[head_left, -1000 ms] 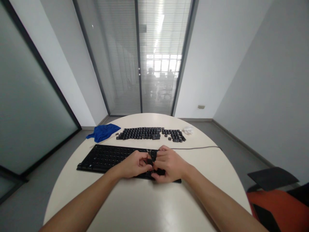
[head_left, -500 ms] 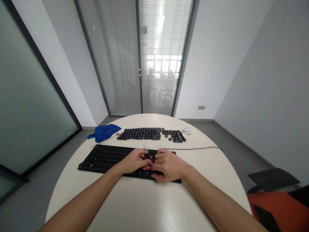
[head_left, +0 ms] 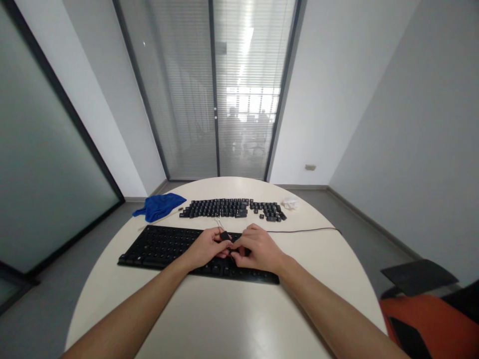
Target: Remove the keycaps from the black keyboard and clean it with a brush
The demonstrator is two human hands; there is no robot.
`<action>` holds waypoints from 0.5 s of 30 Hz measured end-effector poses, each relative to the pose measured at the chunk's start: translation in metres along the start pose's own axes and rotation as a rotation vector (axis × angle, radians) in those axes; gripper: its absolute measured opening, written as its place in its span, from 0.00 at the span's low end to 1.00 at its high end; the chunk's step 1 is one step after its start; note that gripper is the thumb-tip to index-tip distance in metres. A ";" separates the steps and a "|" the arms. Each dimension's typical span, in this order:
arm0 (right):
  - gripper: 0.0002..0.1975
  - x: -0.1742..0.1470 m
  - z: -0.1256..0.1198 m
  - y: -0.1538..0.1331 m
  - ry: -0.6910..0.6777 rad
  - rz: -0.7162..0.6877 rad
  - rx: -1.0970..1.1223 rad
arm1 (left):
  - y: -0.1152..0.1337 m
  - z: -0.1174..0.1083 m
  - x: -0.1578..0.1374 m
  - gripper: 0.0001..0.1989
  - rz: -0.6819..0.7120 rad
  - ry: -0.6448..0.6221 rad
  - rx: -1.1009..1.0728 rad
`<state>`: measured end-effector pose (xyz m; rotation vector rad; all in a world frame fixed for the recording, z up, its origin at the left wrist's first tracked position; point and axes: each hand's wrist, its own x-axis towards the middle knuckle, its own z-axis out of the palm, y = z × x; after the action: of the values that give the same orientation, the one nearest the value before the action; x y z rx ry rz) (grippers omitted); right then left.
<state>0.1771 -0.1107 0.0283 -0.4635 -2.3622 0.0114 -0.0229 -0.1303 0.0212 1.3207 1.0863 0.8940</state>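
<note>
A black keyboard (head_left: pixel 160 244) lies across the table in front of me, most of its keycaps off. Above its right half, my left hand (head_left: pixel 206 248) is closed around a keycap puller (head_left: pixel 224 236) with a black handle and thin wire prongs pointing away from me. My right hand (head_left: pixel 261 249) meets it there, thumb and fingers pinched together at the near end of the puller. Whether a small dark piece sits between those right fingertips is hidden. Beyond the keyboard, loose black keycaps (head_left: pixel 219 208) lie in rows, with a smaller group of keycaps (head_left: pixel 271 210) to their right.
A blue cloth (head_left: pixel 160 205) lies at the back left of the round white table (head_left: pixel 209 319), beside a thin brush (head_left: pixel 170 215). Crumpled white tissue (head_left: pixel 290 203) rests at the back right. A cable (head_left: pixel 303 230) runs off the right edge. An orange chair (head_left: pixel 422 319) stands at right.
My right hand has lifted off the keyboard's near right side and curled its fingers toward the left hand. The puller has tilted further left.
</note>
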 end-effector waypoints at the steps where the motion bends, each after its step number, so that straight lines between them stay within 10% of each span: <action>1: 0.03 0.000 -0.003 0.002 0.005 0.044 0.013 | 0.000 0.000 0.000 0.21 -0.004 -0.002 0.001; 8: 0.09 -0.012 -0.024 0.042 -0.117 0.498 -0.383 | 0.003 0.001 -0.003 0.20 -0.038 -0.006 0.008; 15: 0.13 -0.016 -0.022 0.057 -0.348 0.609 -0.583 | 0.003 0.001 -0.003 0.21 -0.041 -0.001 0.006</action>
<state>0.2214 -0.0651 0.0261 -1.5544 -2.4332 -0.3464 -0.0223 -0.1330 0.0246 1.2988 1.1127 0.8605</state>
